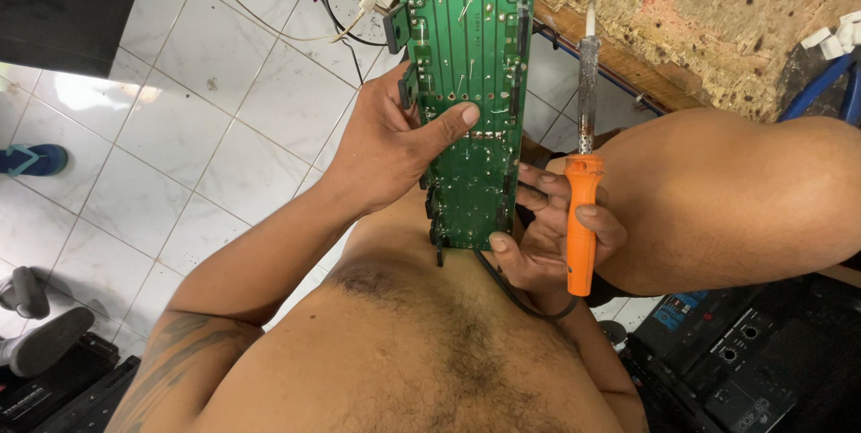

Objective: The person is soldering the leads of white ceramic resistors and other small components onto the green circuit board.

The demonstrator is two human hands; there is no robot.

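A long green circuit board stands upright in front of me, solder side facing me, with black parts along its edges. My left hand grips its left edge, the thumb pressed across the board's face. My right hand steadies the board's lower right corner with the thumb. It also holds a soldering iron by its orange handle. The iron's metal shaft and tip point upward, just right of the board and apart from it. Its black cord loops below my right hand.
White floor tiles lie to the left, with a blue sandal and grey shoes. My right knee is raised at the right. A chipboard bench is above it. Black audio equipment sits at the lower right. Cables run near the board's top.
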